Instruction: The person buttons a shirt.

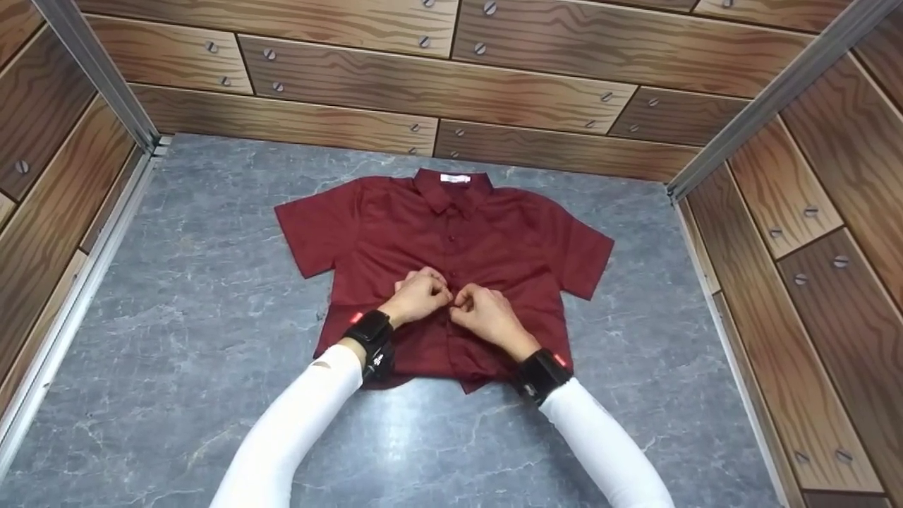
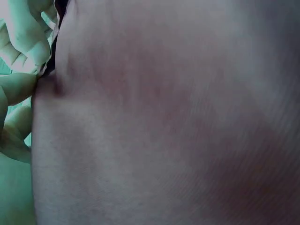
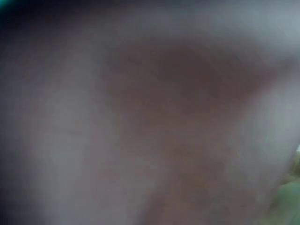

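Observation:
A dark red short-sleeved shirt (image 1: 395, 233) lies front up, its collar (image 1: 432, 194) toward the back wall. At the middle of its button placket, my left hand (image 1: 417, 296) pinches the cloth from the left. Facing it across the placket, my right hand (image 1: 492, 315) pinches from the right, fingertips close to the left ones. A button (image 1: 453, 274) shows just above them; whatever lies between the fingertips is hidden. Fingers (image 2: 18, 89) grip the placket edge in the left wrist view, beside a broad stretch of shirt cloth (image 2: 154, 122). Blurred cloth (image 3: 164, 117) fills most of the right wrist view.
The shirt is spread on a grey marbled surface (image 1: 190, 296). Wood-patterned walls (image 1: 338, 77) stand at the back and both sides, with metal rails (image 1: 765, 106) at the corners. Both wrists wear black camera straps (image 1: 543, 375) over or beside white sleeves (image 1: 600, 444).

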A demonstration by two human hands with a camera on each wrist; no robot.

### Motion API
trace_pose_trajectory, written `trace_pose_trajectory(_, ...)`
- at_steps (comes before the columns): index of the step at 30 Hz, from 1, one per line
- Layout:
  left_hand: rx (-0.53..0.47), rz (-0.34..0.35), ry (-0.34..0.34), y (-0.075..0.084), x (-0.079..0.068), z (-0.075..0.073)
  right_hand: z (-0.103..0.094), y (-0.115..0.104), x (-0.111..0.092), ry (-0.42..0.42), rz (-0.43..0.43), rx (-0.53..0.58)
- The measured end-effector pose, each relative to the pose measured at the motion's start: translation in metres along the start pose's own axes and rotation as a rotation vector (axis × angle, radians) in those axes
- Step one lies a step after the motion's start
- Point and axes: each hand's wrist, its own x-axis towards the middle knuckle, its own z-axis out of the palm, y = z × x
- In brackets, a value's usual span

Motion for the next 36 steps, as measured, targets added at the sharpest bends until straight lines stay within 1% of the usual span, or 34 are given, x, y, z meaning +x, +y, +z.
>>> trace_pose_trajectory(4,0.029,-0.04,0.043,0.004,-0.001,0.004,0.004,0.0,0.0,-0.011,-0.032,-0.069)
trace_pose_trajectory(7,0.042,-0.039,0.086,0.004,-0.002,0.009,0.004,0.0,-0.001,-0.034,-0.064,-0.099)
trace_pose_trajectory(10,0.055,-0.003,0.125,0.003,-0.002,0.009,-0.002,0.0,0.0,-0.006,-0.098,-0.115)
trace_pose_trajectory(12,0.096,0.036,0.157,0.002,-0.001,0.007,-0.008,0.0,0.002,0.031,-0.1,-0.148)
trace_pose_trajectory(14,0.164,0.065,0.192,0.001,0.0,0.006,-0.012,0.002,0.003,0.056,-0.082,-0.196)
trace_pose_trajectory(16,0.239,0.091,0.212,0.0,0.001,0.004,-0.014,0.004,0.003,0.03,-0.038,-0.24)
trace_pose_trajectory(18,0.303,0.097,0.186,-0.003,0.0,0.004,-0.014,0.006,0.002,-0.042,0.014,-0.267)
trace_pose_trajectory(19,0.326,0.091,0.161,-0.004,0.0,0.004,-0.014,0.007,0.001,-0.085,0.036,-0.273)
trace_pose_trajectory(21,0.344,0.068,0.104,-0.007,-0.001,0.004,-0.013,0.008,0.0,-0.162,0.07,-0.277)
trace_pose_trajectory(23,0.343,0.038,0.052,-0.009,-0.003,0.004,-0.011,0.008,-0.002,-0.22,0.091,-0.288)
trace_pose_trajectory(25,0.332,0.014,0.019,-0.01,-0.004,0.003,-0.011,0.007,-0.003,-0.259,0.105,-0.298)
trace_pose_trajectory(28,0.321,0.007,-0.008,-0.01,-0.004,0.001,-0.013,0.007,-0.004,-0.282,0.103,-0.305)
trace_pose_trajectory(30,0.307,0.011,-0.01,-0.009,-0.005,-0.003,-0.017,0.01,-0.003,-0.264,0.065,-0.281)
trace_pose_trajectory(31,0.298,0.016,-0.001,-0.009,-0.006,-0.006,-0.02,0.013,-0.002,-0.235,0.04,-0.248)
trace_pose_trajectory(33,0.27,0.028,0.037,-0.009,-0.01,-0.015,-0.028,0.021,-0.003,-0.141,-0.002,-0.17)
trace_pose_trajectory(35,0.248,0.043,0.09,-0.014,-0.018,-0.029,-0.04,0.032,-0.006,-0.014,-0.031,-0.109)
trace_pose_trajectory(36,0.245,0.055,0.124,-0.018,-0.024,-0.037,-0.047,0.039,-0.009,0.052,-0.032,-0.082)
